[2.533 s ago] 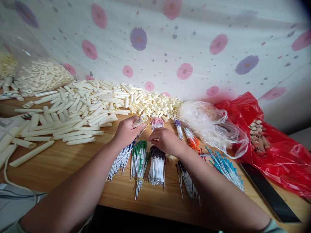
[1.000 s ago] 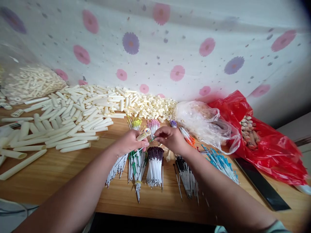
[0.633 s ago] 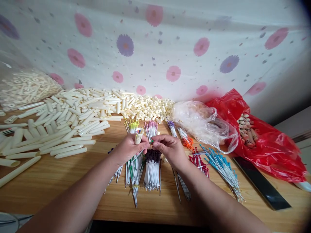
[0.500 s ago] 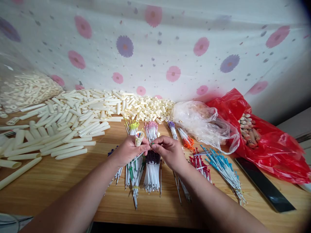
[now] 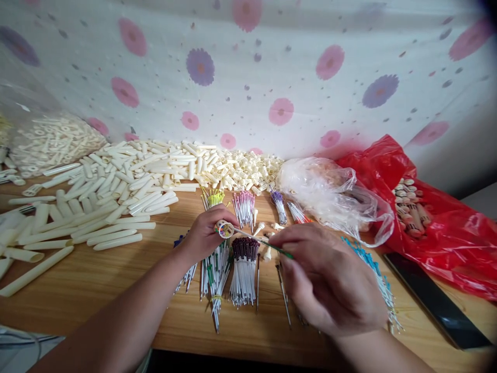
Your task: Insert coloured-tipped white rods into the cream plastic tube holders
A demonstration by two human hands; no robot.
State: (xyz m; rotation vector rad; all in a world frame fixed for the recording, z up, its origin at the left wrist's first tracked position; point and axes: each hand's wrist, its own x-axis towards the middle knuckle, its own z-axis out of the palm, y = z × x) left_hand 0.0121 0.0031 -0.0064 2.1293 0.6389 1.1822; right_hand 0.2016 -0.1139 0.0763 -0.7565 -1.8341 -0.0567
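My left hand (image 5: pixel 204 234) is closed around a short cream tube (image 5: pixel 224 228) whose open end faces right and shows coloured tips inside. My right hand (image 5: pixel 330 277) pinches a thin green-tipped refill (image 5: pixel 267 242), and the refill's far end sits at the tube's mouth. Under both hands, bundles of white refills with coloured tips lie fanned on the wooden table (image 5: pixel 97 274): green (image 5: pixel 215 269), dark purple (image 5: pixel 244 259), pink (image 5: pixel 244 206), yellow (image 5: pixel 212 198) and blue (image 5: pixel 378 282).
A heap of cream tubes (image 5: pixel 116 191) and small cream caps (image 5: pixel 244 171) fills the back left. A clear bag of cream parts (image 5: pixel 54 140) sits far left. A crumpled clear bag (image 5: pixel 330 197), a red bag (image 5: pixel 438 228) and a black slab (image 5: pixel 438 311) lie right.
My right hand has drawn back toward me and to the right, holding the green-tipped refill, which now stretches out from the tube's mouth. My left hand tipped the tube's opening to the right.
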